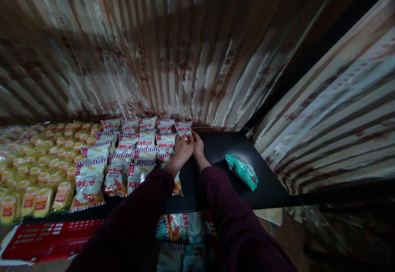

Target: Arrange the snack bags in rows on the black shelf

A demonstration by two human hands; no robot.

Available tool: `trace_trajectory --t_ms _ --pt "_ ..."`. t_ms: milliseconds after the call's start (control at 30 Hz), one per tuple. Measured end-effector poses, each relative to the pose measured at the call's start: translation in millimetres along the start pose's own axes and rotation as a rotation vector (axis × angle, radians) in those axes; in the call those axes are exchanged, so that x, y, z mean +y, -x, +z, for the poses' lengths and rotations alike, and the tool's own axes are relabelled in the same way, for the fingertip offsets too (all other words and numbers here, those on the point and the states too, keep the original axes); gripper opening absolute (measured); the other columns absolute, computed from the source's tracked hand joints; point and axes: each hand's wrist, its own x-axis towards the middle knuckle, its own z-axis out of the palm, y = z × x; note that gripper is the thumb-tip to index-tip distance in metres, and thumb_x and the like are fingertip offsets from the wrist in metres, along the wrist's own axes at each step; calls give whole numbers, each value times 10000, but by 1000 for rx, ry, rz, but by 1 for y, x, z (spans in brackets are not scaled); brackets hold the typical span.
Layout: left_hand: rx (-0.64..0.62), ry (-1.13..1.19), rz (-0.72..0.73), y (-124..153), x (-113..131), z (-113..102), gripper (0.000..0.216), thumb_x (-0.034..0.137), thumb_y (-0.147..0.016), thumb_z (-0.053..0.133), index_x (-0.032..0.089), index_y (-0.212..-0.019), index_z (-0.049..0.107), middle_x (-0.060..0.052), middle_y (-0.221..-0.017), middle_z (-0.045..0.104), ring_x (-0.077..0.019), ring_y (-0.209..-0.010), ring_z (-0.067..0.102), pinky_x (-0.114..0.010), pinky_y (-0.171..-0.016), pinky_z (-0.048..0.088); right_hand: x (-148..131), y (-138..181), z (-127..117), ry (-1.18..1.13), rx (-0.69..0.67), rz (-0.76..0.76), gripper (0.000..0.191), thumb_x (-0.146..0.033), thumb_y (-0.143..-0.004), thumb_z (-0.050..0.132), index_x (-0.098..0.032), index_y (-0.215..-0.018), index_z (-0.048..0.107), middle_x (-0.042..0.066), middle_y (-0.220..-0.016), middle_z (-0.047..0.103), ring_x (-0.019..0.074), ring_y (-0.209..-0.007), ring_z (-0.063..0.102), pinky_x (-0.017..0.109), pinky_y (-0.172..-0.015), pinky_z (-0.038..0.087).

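Observation:
At the back end of the rightmost row, a white snack bag (184, 127) with a striped edge stands against the curtain. My left hand (183, 148) grips its lower part with bent fingers, and a ring shows on one of them. Beside it, my right hand (197, 145) has its fingers closed at the bag's lower right edge, partly overlapping the left fingertips. To the left, matching snack bags (90, 181) stand in several rows on the black shelf (216, 148). A teal snack bag (242, 172) lies alone on the shelf, right of my right arm.
Small yellow packaged cakes (43, 198) fill the shelf's left side. A red plastic basket (52, 239) sits below the front edge. More bags (185, 226) are underneath, between my arms. Striped curtain (173, 58) hangs behind, and a dark post (277, 87) stands at the right.

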Motion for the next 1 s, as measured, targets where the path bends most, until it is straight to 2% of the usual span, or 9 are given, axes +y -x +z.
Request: trace_trajectory --t_ms 167,400,533,733,867,1000 --pt "13 -13 37 3 1 2 275 176 -835 518 142 -1085 629 -190 -1300 536 -315 -1273 447 -424 -1104 309 1 0 4 5 -22 0 497 -419 -834 506 -164 -1252 590 92 -989 722 211 -872 659 338 -809 515" --pt "-15 90 54 2 -11 0 405 91 -781 526 169 -1166 624 -150 -1354 532 -293 -1350 383 -427 -1156 245 -8 3 5 314 -25 -44 479 -388 -871 442 -166 -1278 566 124 -1085 671 233 -973 609 370 -892 457" --pt "-26 114 90 4 -20 -1 436 91 -785 531 182 -1203 616 -122 -1395 519 -278 -1389 342 -421 -1185 197 -11 10 5 407 -8 -67 466 -380 -875 444 -163 -1266 575 145 -1131 644 266 -1057 563 395 -950 410" --pt "-22 24 137 10 -25 -1 380 145 -853 483 94 -1205 616 -189 -1435 460 -289 -1391 348 -404 -1187 205 -10 16 3 437 -25 -90 470 -364 -875 429 -123 -1249 579 173 -1166 629 285 -1101 532 411 -977 385" --pt "-18 52 105 11 -22 -2 371 158 -861 489 152 -1211 615 -130 -1412 505 -258 -1391 349 -393 -1187 209 -8 17 5 404 13 -82 542 -414 -863 452 -115 -1308 528 174 -1185 621 294 -1135 516 422 -993 376" --pt "-17 29 74 9 -18 -3 359 192 -891 457 100 -1200 616 -162 -1399 510 -267 -1384 355 -374 -1186 205 -4 15 7 362 7 -113 601 -420 -859 439 -101 -1367 467 172 -1236 596 281 -1159 504 410 -1011 370"
